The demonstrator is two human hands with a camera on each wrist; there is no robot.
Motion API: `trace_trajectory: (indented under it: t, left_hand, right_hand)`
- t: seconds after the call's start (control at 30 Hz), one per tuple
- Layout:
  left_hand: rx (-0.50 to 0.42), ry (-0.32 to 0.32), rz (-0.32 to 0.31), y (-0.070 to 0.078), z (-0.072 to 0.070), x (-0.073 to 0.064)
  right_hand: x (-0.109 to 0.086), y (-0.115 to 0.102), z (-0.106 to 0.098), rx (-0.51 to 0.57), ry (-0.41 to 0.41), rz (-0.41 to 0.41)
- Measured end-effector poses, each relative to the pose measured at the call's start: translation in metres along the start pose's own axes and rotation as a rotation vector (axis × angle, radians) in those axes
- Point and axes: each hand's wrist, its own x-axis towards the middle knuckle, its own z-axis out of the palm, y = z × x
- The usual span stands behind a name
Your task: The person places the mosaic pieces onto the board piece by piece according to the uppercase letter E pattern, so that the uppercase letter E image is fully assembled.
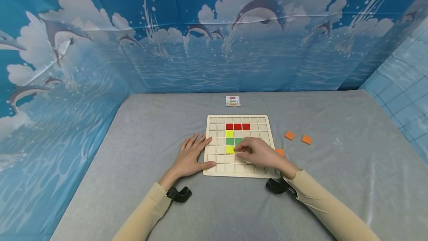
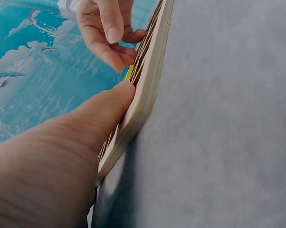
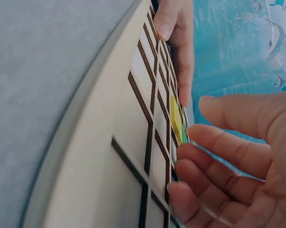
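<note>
A light wooden grid board (image 1: 220, 168) lies on the grey cloth. My left hand (image 1: 191, 155), fingers spread, rests at its left edge with the thumb on the rim. Over the board's middle is my right hand (image 1: 257, 152), its fingertips beside the lower yellow tile (image 1: 230, 149). In the right wrist view, the thumb and forefinger stand apart with nothing between them. Three red tiles (image 1: 237, 127) form a row; beneath the left one come another yellow tile (image 1: 229, 133), then green tiles (image 1: 229, 141). My right hand hides some cells.
Two orange tiles (image 1: 289, 135) (image 1: 306, 139) lie right of the board. A further orange tile (image 1: 280, 152) shows partly behind the right wrist. A small card with a coloured grid (image 1: 232, 100) lies beyond the board. A dolphin-print curtain (image 1: 200, 66) hangs behind the table.
</note>
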Motion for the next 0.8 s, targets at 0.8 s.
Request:
trace_trajectory:
  t: [0.8]
  left_hand:
    - [0.006, -0.005, 0.004, 0.0, 0.0, -0.001]
  right_hand:
    - [-0.067, 0.056, -0.053, -0.068, 0.096, 0.137]
